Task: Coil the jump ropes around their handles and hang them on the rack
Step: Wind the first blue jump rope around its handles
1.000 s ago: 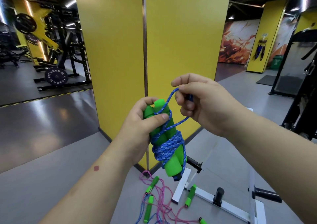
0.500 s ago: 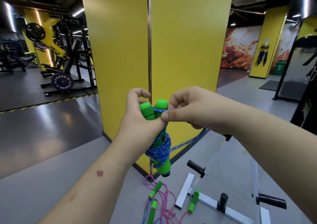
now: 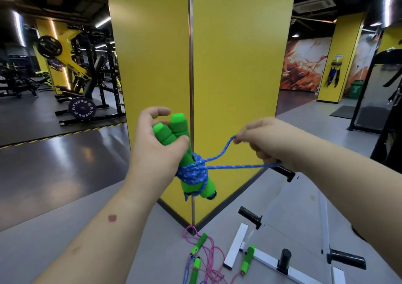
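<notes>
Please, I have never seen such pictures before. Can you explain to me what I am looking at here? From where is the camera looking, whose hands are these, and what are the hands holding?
No machine here: a person wears the camera on the head, so it looks forward and down at their own hands in a gym. The left hand grips two green handles with blue rope coiled round them. The right hand pinches a loop of that rope, stretched to the side. Behind stands a yellow pillar. On the grey floor lie more jump ropes, pink and blue with green handles, beside a white rack with black pegs.
</notes>
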